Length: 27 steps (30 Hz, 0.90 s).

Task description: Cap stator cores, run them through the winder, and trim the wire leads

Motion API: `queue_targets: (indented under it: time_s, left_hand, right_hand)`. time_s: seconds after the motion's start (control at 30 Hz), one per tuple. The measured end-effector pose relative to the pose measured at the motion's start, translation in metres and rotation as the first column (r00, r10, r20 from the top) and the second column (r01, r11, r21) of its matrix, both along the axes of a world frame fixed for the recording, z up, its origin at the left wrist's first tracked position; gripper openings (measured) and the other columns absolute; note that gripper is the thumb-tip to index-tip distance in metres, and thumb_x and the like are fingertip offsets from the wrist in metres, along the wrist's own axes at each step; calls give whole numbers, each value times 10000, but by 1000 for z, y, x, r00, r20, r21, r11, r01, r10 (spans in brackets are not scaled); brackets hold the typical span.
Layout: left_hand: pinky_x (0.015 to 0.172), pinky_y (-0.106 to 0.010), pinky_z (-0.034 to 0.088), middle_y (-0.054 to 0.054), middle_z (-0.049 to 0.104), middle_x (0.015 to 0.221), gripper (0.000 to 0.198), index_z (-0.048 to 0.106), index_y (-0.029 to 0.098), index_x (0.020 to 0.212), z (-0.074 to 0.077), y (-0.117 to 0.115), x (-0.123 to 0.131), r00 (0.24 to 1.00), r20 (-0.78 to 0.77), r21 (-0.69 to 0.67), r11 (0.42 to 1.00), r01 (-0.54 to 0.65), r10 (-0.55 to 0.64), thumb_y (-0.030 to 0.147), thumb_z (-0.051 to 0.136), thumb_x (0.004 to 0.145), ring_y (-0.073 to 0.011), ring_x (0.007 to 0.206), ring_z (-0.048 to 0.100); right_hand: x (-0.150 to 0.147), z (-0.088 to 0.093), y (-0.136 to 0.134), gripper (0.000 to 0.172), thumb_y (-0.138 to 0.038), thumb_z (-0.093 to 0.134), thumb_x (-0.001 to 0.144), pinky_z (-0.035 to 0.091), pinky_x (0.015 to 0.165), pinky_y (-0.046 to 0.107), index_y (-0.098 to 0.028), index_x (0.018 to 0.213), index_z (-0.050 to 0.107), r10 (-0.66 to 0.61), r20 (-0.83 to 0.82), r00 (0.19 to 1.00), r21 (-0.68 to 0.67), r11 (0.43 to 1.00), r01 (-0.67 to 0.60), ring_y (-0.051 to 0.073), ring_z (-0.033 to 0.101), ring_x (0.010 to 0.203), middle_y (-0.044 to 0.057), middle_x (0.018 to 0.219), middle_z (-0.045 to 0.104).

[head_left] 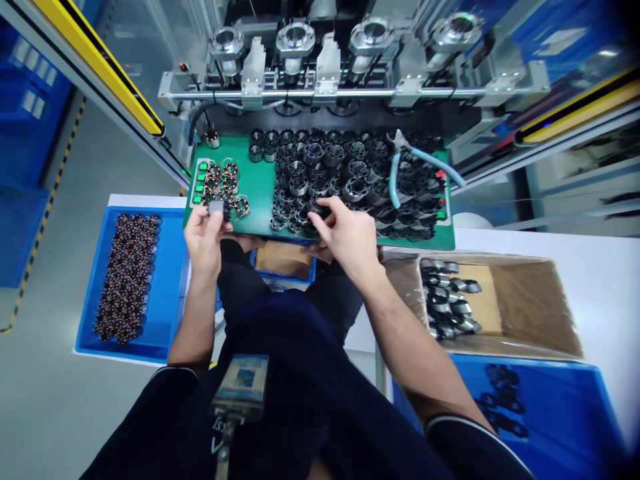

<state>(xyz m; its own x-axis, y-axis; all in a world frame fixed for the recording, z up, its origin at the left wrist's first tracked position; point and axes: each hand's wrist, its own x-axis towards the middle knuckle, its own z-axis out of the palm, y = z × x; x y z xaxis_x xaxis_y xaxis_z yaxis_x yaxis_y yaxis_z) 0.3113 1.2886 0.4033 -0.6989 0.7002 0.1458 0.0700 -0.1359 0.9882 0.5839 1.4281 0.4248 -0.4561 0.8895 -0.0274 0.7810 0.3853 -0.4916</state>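
Note:
My left hand (204, 239) pinches a motor stator core (217, 209), a grey metal cylinder with black slotted edging, above the left end of the green mat (260, 180). Copper-wound stators (229, 181) with loose wire ends lie right behind it. My right hand (350, 233) reaches over the front of a dense group of unwound stator cores and black slotted rings (336, 155). Its thumb and index finger close around a black slotted ring (321, 211), partly hidden by the fingers. Pliers with light blue handles (421, 159) rest on top of the cores at the right.
Behind the mat stands a machine with metal spindle heads (296, 40). A blue tray (173, 267) of wound stators is at left. At right are a lined carton (535, 300) holding stator cores and a blue bin (565, 400) with black rings. Yellow-edged posts (100, 63) flank the machine.

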Motion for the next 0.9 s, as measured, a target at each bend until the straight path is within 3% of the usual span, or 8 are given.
queue_targets:
  time_s: [0.2, 0.33, 0.43, 0.5, 0.57, 0.63, 0.73, 0.9]
  left_hand:
    - [712, -231, 635, -13, 819, 1114, 703, 651, 312, 1292, 7, -45, -50, 980, -35, 28, 980, -197, 198, 545, 1127, 830, -133, 835, 762]
    - [929, -351, 726, -108, 850, 1308, 825, 778, 253, 1342, -4, -66, -85, 946, -201, -108, 954, -281, 256, 658, 1134, 717, -242, 1117, 848]
    - [871, -391, 739, -64, 849, 1195, 779, 863, 260, 1313, -12, -73, -105, 914, -332, -213, 925, -313, 233, 672, 1122, 705, -192, 917, 796]
    - [809, -446, 749, -1, 827, 1029, 711, 920, 322, 1266, -9, -75, -113, 894, -416, -290, 908, -302, 164, 701, 1118, 698, -166, 768, 710]
    - [885, -608, 773, 53, 795, 907, 642, 957, 418, 1170, -3, -75, -116, 894, -433, -321, 906, -275, 118, 730, 1133, 637, -184, 722, 666]
    - [1061, -780, 735, 110, 846, 1033, 576, 934, 559, 1276, 3, -74, -119, 881, -473, -401, 882, -248, 32, 742, 1089, 751, -215, 778, 674]
    - [1154, -854, 686, 139, 871, 1156, 545, 898, 626, 1347, 1, -68, -123, 855, -515, -486, 844, -229, -65, 758, 1041, 839, -250, 833, 669]
    - [1053, -799, 693, 53, 713, 833, 593, 943, 548, 1231, -16, -54, -132, 859, -499, -523, 830, -195, -113, 895, 997, 753, -210, 701, 531]
  right_hand:
    - [5, -7, -1, 335, -505, 686, 1184, 584, 760, 333, -231, 1235, 873, 37, -238, 971, 100, 995, -13, 226, 791, 744, 47, 845, 841]
    - [27, 10, -11, 396, -646, 769, 1140, 644, 758, 414, -270, 1108, 891, 40, -411, 911, 335, 936, 110, 249, 755, 784, 88, 921, 796]
    - [61, 26, -14, 322, -609, 953, 1004, 676, 914, 539, -307, 988, 841, 65, -517, 853, 525, 811, 257, 342, 831, 1049, 146, 1125, 816]
    - [94, 31, -12, 304, -588, 985, 960, 662, 937, 565, -351, 1077, 833, 7, -608, 794, 508, 771, 383, 373, 841, 1130, 147, 1192, 825]
    - [132, 31, -6, 474, -582, 1026, 905, 633, 819, 519, -400, 1298, 834, -129, -664, 736, 417, 754, 508, 357, 826, 1034, 140, 1199, 817]
    - [173, 23, 4, 668, -610, 1054, 853, 596, 734, 479, -379, 1433, 815, -274, -634, 724, 351, 731, 584, 331, 786, 929, 148, 1229, 806]
    - [225, -3, 24, 711, -708, 935, 915, 643, 795, 482, -271, 1459, 797, -474, -451, 756, 279, 730, 624, 287, 742, 875, 178, 1287, 803]
    - [247, -62, 48, 737, -651, 875, 853, 662, 818, 436, -95, 1333, 816, -600, -311, 737, 138, 739, 660, 204, 658, 770, 196, 1175, 840]
